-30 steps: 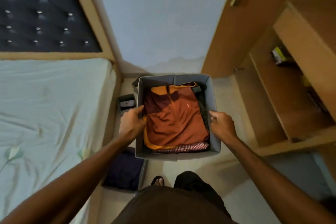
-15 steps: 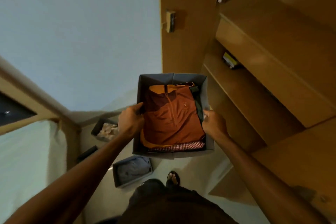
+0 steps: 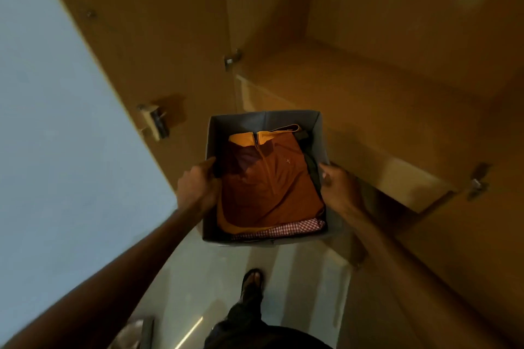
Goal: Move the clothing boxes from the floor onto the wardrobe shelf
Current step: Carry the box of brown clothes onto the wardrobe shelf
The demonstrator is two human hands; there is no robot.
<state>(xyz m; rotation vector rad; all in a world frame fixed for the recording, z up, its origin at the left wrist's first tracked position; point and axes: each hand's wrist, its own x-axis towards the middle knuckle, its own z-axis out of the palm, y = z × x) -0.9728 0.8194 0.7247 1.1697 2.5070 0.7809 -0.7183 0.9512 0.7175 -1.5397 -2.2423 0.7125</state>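
Closest in, below the box, there's a sandalled foot (image 3: 252,280) on the pale floor (image 3: 215,278). Off to the box's lower left is something grey that might be another box, too blurry to call.

Then the hands. The left hand (image 3: 197,187) is clamped over the left wall of the grey box (image 3: 265,120) and the right hand (image 3: 337,187) over the right wall, fingers hooked over the rim on both sides. The box is up in the air, well off the floor, carried between them. A folded orange top (image 3: 269,184) lies uppermost, with a checked shirt (image 3: 283,231) peeking out at the near end.

The bit that matters: the wardrobe shelf (image 3: 354,88) sits beyond the box and off to its right. Its front edge runs on a slant, far-left to near-right, and the box's far right corner overlaps that edge in the view. The box's long side points straight away from the person — so it isn't square to the shelf. The right hand is the one nearer the shelf.

My guess is it needs a push forward and right with a small clockwise twist — whether the bottom clears the edge, I can't tell.
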